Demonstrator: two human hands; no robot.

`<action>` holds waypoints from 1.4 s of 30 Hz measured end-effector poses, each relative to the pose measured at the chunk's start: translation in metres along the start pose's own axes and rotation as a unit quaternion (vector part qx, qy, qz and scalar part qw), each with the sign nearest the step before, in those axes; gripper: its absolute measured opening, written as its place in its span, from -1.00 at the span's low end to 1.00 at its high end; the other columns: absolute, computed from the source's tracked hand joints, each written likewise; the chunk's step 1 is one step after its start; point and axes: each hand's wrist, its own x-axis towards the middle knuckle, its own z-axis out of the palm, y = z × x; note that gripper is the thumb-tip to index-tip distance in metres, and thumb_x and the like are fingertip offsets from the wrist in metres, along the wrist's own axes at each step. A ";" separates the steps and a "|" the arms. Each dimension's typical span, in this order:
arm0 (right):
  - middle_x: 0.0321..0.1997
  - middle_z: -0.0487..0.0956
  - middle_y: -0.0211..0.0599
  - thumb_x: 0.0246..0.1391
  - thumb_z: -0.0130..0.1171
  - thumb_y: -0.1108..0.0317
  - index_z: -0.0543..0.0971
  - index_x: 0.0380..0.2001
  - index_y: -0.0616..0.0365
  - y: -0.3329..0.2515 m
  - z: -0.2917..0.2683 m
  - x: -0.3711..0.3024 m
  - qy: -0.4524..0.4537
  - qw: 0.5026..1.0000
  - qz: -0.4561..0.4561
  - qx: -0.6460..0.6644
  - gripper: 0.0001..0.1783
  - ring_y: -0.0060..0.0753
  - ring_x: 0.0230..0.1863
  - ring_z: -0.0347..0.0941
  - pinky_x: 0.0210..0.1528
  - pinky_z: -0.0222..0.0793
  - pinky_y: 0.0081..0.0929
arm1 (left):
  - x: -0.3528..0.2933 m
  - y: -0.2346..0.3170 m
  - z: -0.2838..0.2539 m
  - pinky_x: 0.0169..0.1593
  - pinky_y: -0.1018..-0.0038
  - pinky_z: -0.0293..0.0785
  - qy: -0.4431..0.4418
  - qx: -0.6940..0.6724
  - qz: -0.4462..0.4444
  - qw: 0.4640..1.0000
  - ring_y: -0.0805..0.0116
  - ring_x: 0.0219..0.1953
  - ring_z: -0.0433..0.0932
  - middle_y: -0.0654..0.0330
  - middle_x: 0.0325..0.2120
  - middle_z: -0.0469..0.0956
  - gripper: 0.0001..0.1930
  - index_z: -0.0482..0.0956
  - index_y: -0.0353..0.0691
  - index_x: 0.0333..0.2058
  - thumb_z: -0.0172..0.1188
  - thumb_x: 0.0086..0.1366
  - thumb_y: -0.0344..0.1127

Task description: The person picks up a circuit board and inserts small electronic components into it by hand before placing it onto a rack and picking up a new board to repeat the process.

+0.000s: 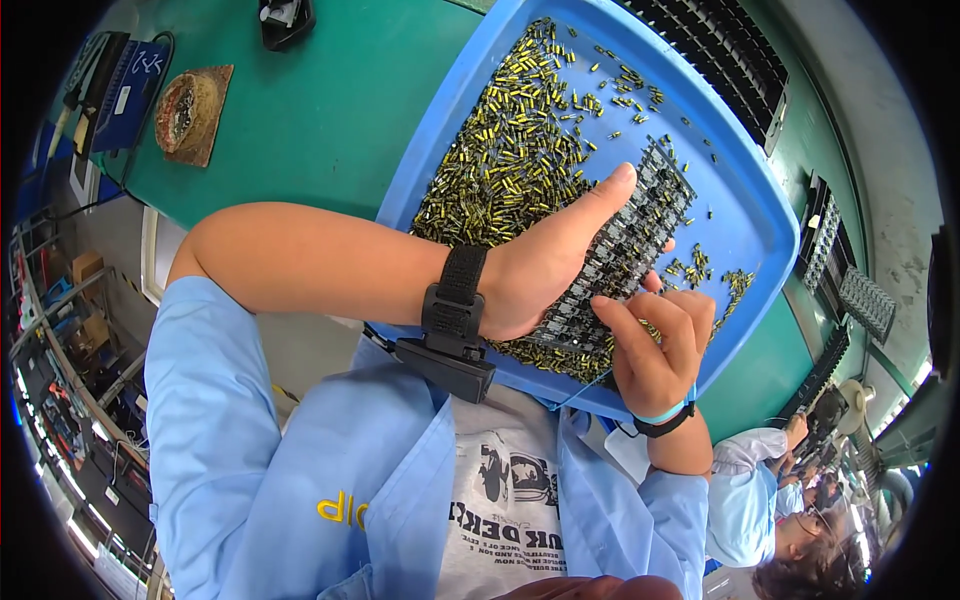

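Note:
My left hand (550,255) grips a dark circuit board panel (640,225) with rows of small parts on it. Its thumb lies along the top face, and the other fingers are mostly hidden beneath. The panel is held tilted over a blue plastic tray (425,130). At the panel's right-hand edge is my right hand (660,345), its fingers curled together against the board; whatever they pinch is too small to make out. Loose electrolytic capacitors (510,150), small yellow-and-black cylinders, are heaped along the tray's left side and scattered elsewhere in it.
Black slotted racks (715,60) stand beyond the tray on the green table (320,120). More boards (867,303) lie at the right. A round brown object (190,112) sits on a square piece at the left. Another person (750,490) is at the lower right.

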 end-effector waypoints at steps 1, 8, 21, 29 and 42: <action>-0.24 0.52 -0.36 -0.28 0.33 0.74 0.77 -0.19 0.02 0.000 0.000 0.000 -0.009 1.000 0.006 0.002 -0.49 -0.21 -0.23 0.40 -0.05 0.52 -0.23 | 0.000 0.000 0.000 0.12 0.36 0.60 -0.001 -0.003 0.000 1.000 0.36 -0.01 0.65 0.18 -0.01 0.66 -0.34 0.50 -0.18 0.21 -0.29 0.61 0.26; -0.17 0.55 -0.31 -0.22 0.34 0.64 0.79 -0.12 -0.01 0.000 -0.006 0.006 -0.014 0.999 0.029 0.039 -0.50 -0.18 -0.17 0.40 0.08 0.55 -0.17 | 0.002 0.005 -0.006 0.09 0.31 0.63 -0.038 -0.079 -0.017 0.996 0.28 0.00 0.65 0.11 -0.02 0.66 -0.26 0.46 -0.22 0.26 -0.34 0.59 0.32; -0.14 0.56 -0.20 -0.12 0.31 0.55 0.69 -0.11 0.14 0.020 -0.017 -0.012 0.005 0.968 0.152 0.198 -0.60 -0.09 -0.05 0.43 0.08 0.53 -0.07 | 0.003 0.012 -0.006 0.05 0.21 0.67 -0.111 -0.132 -0.030 0.985 0.16 -0.02 0.67 -0.02 -0.02 0.63 -0.11 0.38 -0.26 0.32 -0.34 0.50 0.47; -0.04 0.61 -0.15 -0.18 0.42 0.56 0.64 -0.26 0.17 0.032 -0.014 -0.008 -0.276 0.954 0.038 0.111 -0.68 0.07 0.00 0.44 0.08 0.38 0.02 | 0.001 0.014 -0.006 0.09 0.05 0.67 -0.083 -0.124 -0.030 0.988 0.05 0.01 0.68 -0.09 0.01 0.62 -0.06 0.32 -0.32 0.35 -0.31 0.47 0.50; -0.26 0.70 -0.15 0.03 0.39 0.66 0.71 -0.26 0.27 0.035 -0.017 -0.005 -0.008 0.933 0.250 0.257 -0.81 -0.26 -0.24 0.56 -0.13 0.44 -0.35 | 0.002 0.016 -0.003 0.17 -0.01 0.60 -0.069 -0.091 0.007 0.993 0.03 0.01 0.67 -0.08 0.00 0.61 -0.01 0.28 -0.37 0.37 -0.33 0.45 0.53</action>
